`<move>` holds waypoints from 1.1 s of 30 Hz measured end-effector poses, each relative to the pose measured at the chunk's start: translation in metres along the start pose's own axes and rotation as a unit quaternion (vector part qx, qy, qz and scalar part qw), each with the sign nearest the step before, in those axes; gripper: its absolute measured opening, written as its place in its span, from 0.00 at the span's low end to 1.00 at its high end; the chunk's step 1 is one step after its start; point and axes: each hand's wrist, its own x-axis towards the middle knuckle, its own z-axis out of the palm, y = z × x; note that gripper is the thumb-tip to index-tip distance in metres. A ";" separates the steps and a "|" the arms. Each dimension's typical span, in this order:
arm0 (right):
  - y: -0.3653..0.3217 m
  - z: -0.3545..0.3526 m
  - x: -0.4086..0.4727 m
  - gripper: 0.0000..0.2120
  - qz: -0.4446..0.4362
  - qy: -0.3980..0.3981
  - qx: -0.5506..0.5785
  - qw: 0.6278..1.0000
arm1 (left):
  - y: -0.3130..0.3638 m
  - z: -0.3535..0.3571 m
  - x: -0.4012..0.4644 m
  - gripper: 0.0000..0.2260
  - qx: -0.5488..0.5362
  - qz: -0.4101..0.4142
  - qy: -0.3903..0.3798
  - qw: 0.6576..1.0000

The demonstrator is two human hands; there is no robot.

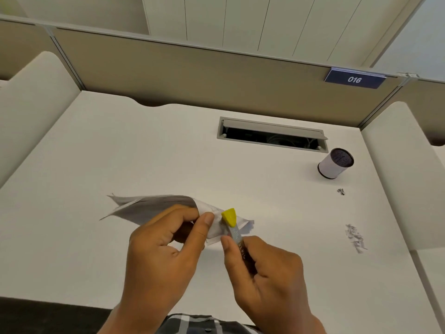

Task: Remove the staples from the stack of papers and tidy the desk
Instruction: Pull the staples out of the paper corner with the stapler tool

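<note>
A thin stack of papers [149,206] is lifted off the white desk [120,145], its far corner curling up to the left. My left hand [166,251] pinches its near corner between thumb and fingers. My right hand [260,273] grips a staple remover [232,225] with a grey metal shaft and a yellow tip. The yellow tip rests against the pinched corner of the papers. A pile of pulled staples [356,238] lies on the desk to the right, with a smaller clump of staples [341,191] farther back.
A white cylindrical cup with a dark mesh inside [336,163] stands at the back right. An open cable slot [273,135] is set into the desk behind the papers. Beige partitions with a blue "016" tag [354,79] enclose the desk.
</note>
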 end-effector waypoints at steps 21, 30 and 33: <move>0.018 -0.040 0.025 0.10 0.329 -0.186 0.484 0.789 | 0.020 -0.016 0.044 0.05 -0.215 -0.122 0.050 0.968; 0.001 -0.072 0.044 0.11 0.150 -0.040 0.380 0.912 | 0.042 -0.026 0.051 0.04 -0.230 -0.086 0.015 0.969; -0.014 -0.082 0.057 0.07 0.076 0.008 0.290 0.954 | 0.048 -0.027 0.051 0.06 -0.224 -0.082 0.004 0.971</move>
